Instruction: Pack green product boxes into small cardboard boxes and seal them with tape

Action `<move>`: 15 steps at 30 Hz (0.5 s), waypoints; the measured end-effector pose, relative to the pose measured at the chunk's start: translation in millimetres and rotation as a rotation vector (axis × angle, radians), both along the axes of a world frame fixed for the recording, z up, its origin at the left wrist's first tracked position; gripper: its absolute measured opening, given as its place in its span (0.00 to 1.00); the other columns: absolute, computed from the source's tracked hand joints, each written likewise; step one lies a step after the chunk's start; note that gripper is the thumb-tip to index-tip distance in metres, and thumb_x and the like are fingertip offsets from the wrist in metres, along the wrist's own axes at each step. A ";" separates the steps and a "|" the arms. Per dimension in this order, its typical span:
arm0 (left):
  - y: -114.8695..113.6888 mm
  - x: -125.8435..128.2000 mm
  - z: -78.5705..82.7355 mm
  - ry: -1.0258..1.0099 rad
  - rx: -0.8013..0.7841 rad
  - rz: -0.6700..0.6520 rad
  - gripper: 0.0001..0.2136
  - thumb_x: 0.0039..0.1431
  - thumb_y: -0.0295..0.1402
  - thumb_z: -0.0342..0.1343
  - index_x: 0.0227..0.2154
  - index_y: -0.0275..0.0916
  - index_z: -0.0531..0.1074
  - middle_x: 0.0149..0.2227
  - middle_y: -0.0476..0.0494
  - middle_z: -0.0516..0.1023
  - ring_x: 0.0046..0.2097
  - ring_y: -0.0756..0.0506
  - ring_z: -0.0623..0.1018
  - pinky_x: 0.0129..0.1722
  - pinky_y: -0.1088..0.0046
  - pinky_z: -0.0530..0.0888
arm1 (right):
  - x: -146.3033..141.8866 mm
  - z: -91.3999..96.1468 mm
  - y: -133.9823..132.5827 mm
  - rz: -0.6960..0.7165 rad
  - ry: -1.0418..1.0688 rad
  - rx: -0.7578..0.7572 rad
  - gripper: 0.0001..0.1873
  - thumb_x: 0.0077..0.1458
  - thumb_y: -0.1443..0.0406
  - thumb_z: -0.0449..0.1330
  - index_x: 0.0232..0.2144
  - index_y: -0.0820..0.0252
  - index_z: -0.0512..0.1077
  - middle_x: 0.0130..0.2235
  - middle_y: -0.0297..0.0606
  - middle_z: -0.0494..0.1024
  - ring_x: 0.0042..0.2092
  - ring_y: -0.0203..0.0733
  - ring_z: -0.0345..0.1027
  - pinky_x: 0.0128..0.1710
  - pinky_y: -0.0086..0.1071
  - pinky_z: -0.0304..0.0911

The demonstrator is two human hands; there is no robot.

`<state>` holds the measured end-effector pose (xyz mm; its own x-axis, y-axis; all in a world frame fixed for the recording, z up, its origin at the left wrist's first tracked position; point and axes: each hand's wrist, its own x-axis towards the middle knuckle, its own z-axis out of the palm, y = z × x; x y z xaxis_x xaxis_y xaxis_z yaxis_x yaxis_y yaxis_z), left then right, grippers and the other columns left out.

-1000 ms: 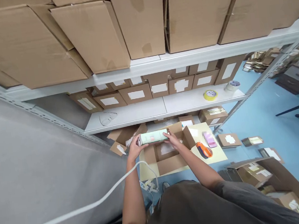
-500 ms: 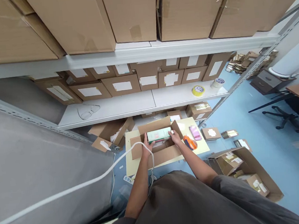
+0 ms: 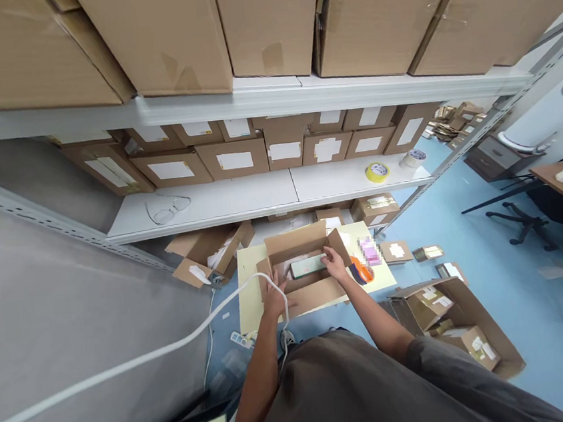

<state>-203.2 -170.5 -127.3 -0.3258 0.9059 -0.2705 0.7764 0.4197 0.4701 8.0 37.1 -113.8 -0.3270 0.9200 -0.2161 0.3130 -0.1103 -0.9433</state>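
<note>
An open brown cardboard box (image 3: 315, 295) sits on a pale yellow low table (image 3: 248, 288). Inside it lies a pale green packet (image 3: 307, 265). My right hand (image 3: 336, 263) reaches into the box and holds the packet's right end, fingers curled on it. My left hand (image 3: 273, 299) rests on the near left flap of the box; its fingers are partly hidden by a white cable (image 3: 141, 360) that crosses in front.
Orange tape dispenser (image 3: 360, 272) and a pink item (image 3: 369, 251) lie on the table right of the box. Shelves hold labelled cartons, glasses (image 3: 167, 209) and a yellow tape roll (image 3: 377, 172). Open boxes (image 3: 449, 321) stand on the blue floor at right, another (image 3: 210, 249) at left.
The green packet went from held above the box between both hands down into the box. My left hand let go of it and moved back to the box's near flap.
</note>
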 end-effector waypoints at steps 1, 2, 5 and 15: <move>-2.6 0.2 -1.0 0.003 -0.020 -0.031 0.47 0.46 0.61 0.73 0.68 0.43 0.76 0.83 0.32 0.47 0.82 0.18 0.38 0.77 0.33 0.51 | -0.6 1.8 -4.0 0.004 0.000 0.011 0.30 0.54 0.59 0.66 0.60 0.54 0.78 0.60 0.48 0.84 0.53 0.53 0.83 0.61 0.50 0.76; -4.2 -0.1 -2.0 0.002 -0.020 -0.051 0.49 0.46 0.61 0.73 0.69 0.42 0.75 0.83 0.32 0.45 0.82 0.18 0.35 0.77 0.33 0.50 | -1.1 3.7 -8.3 0.008 -0.004 0.021 0.30 0.54 0.60 0.66 0.60 0.55 0.79 0.59 0.48 0.84 0.52 0.53 0.84 0.61 0.50 0.76; -4.7 -2.4 -6.2 -0.054 0.075 -0.034 0.42 0.46 0.55 0.74 0.64 0.43 0.79 0.83 0.34 0.49 0.82 0.18 0.35 0.77 0.31 0.47 | -1.6 10.1 -22.1 0.021 -0.034 0.053 0.29 0.55 0.61 0.65 0.60 0.54 0.78 0.58 0.47 0.85 0.51 0.51 0.83 0.60 0.49 0.76; -5.4 13.5 -9.5 -0.405 0.424 0.131 0.07 0.55 0.38 0.69 0.30 0.41 0.80 0.70 0.33 0.73 0.83 0.23 0.37 0.81 0.37 0.43 | 15.8 35.7 -61.1 0.097 -0.078 0.226 0.30 0.59 0.62 0.63 0.64 0.51 0.77 0.61 0.47 0.82 0.57 0.53 0.80 0.58 0.48 0.76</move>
